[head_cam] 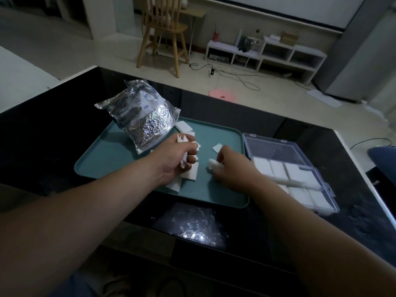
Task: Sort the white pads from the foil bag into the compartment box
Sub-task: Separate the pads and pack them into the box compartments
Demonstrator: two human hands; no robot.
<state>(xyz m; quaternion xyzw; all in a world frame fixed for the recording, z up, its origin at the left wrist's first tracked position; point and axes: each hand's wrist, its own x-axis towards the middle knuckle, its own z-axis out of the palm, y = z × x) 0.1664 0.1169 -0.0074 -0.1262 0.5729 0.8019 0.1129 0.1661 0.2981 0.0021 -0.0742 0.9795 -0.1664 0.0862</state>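
gathering step: our left hand grips a stack of pads; our right hand pinches one more. bag beyond the left hand, box just right of the right hand. next, we judge, a rightward carry into a compartment.

"Date", upside down, on foil bag

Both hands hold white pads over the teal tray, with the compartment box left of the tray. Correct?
No. The head view shows the compartment box right of the teal tray, not left. The left hand and right hand do hold white pads.
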